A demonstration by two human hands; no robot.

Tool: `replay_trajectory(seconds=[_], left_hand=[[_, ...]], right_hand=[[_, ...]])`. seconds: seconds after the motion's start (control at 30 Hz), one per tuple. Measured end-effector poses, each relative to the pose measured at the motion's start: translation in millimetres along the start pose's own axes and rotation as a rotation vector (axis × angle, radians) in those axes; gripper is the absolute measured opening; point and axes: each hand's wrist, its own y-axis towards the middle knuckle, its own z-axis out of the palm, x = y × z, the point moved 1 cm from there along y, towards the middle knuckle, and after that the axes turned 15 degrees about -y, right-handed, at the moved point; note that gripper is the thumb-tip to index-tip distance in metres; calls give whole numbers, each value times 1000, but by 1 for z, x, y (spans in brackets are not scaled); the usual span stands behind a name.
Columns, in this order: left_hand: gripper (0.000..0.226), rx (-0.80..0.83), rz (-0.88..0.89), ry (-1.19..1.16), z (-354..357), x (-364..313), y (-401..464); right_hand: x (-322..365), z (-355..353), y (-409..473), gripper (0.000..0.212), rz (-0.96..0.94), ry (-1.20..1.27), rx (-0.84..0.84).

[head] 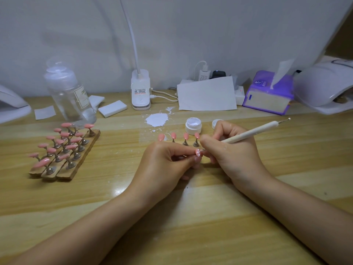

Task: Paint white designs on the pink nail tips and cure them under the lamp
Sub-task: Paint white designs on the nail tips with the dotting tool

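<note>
Both bare forearms rest on the pale wooden table (172, 236): left hand (164, 161) pinches a small pink nail tip (197, 152) while right hand (229, 150) grips a slim white dotting pen (248, 133), mid-design. Next probably reloading from the open white gel pot (193, 125), then the white curing lamp (324, 87) far right.

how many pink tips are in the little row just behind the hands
4, side by side on small stands: far left tip, next tip, third tip, rightmost tip by the right hand. Others may be hidden.

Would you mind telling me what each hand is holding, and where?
Left hand pinches a nail tip from below; right hand grips the pen near its working end.
</note>
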Motion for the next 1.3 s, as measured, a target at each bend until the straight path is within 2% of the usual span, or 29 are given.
replay_trajectory(seconds=[0.7, 1.3], left_hand=[[25, 0, 8, -3, 0, 0, 0], [26, 3, -1, -19, 0, -1, 0]], right_hand=[[0, 0, 0, 47, 15, 7, -15], [0, 0, 0, 41, 0, -11, -14]])
